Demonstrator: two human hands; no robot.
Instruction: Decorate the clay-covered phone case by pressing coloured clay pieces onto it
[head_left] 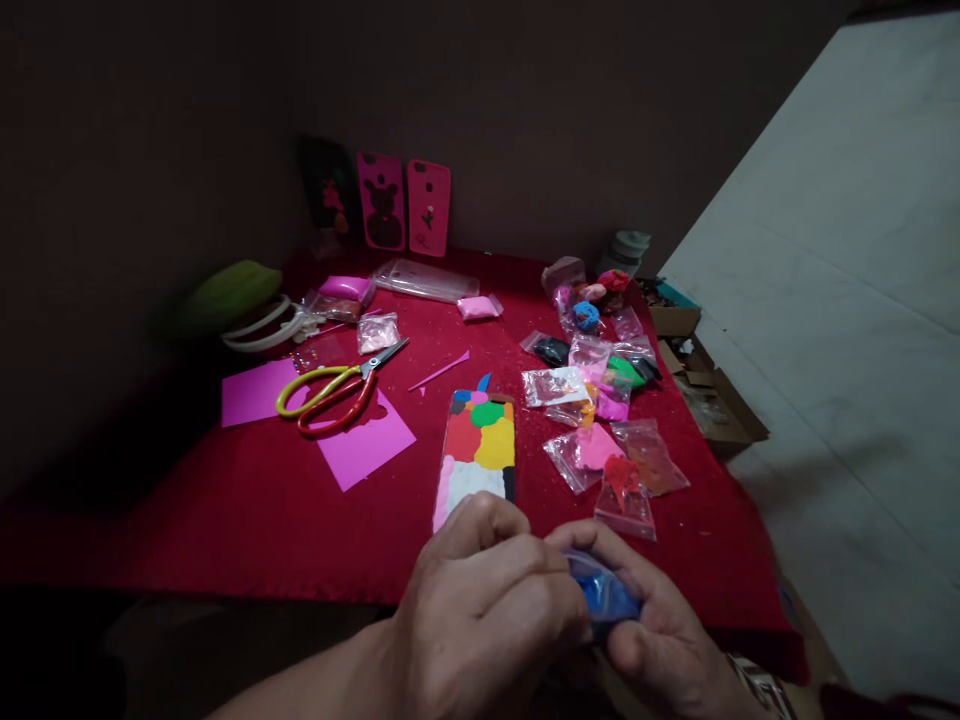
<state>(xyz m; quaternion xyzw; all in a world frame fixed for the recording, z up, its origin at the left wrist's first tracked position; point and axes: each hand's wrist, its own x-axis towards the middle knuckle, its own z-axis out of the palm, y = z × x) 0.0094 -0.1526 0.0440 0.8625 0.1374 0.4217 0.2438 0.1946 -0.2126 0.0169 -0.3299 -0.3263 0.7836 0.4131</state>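
My right hand [660,630] is closed round a small clear bag of blue clay [604,592], with the thumb below and the fingers above it. My left hand [495,610] reaches across in front, its curled fingers pressed against the bag's near side; the back of that hand hides the fingertips. Just beyond both hands lies a phone case [487,445] covered with patches of coloured clay: red, yellow, green, white, pink and black. A blue pointed piece [484,382] sticks out by its far end. My left knuckles overlap the case's near end.
Bags of coloured clay [592,385] lie on the right of the red cloth [300,520]. Scissors [337,395] rest on pink paper [367,450] at left. A thin pink stick [439,370] lies mid-table. Decorated phone cases [382,200] lean on the wall. Cardboard boxes [712,400] stand beyond the right edge.
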